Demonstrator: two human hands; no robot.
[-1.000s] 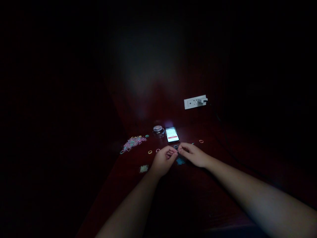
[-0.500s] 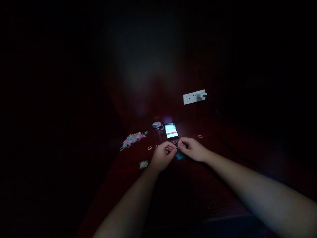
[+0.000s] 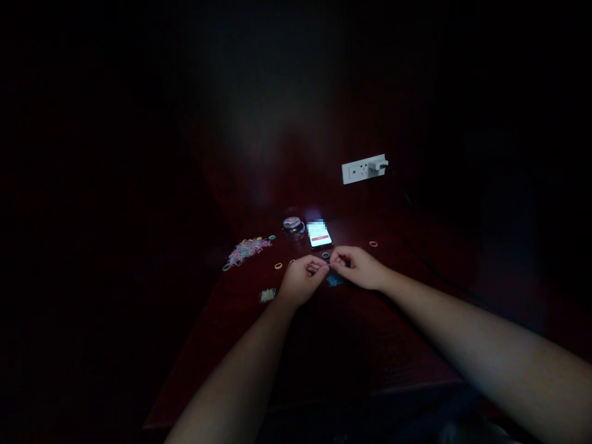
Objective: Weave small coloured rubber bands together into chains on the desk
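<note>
The scene is very dark. My left hand (image 3: 301, 281) and my right hand (image 3: 355, 266) meet fingertip to fingertip over a dark red table (image 3: 351, 345), each in a pinch. Something tiny sits between the fingertips, too small and dim to name. A small dark ring (image 3: 325, 254) lies just beyond the fingers, and a bluish little bundle (image 3: 333, 280) lies under my right hand. A lit phone (image 3: 319, 237) lies face up just behind the hands.
A heap of small pastel rubber bands (image 3: 247, 250) lies at the left, with loose rings (image 3: 278, 266) nearby and one ring (image 3: 373, 243) at the right. A small glass jar (image 3: 293, 227) stands by the phone. A white wall socket (image 3: 362, 170) has a charger and cable.
Both hands stay pinched together at the fingertips. The view has tipped down a little, so everything sits higher in the picture.
</note>
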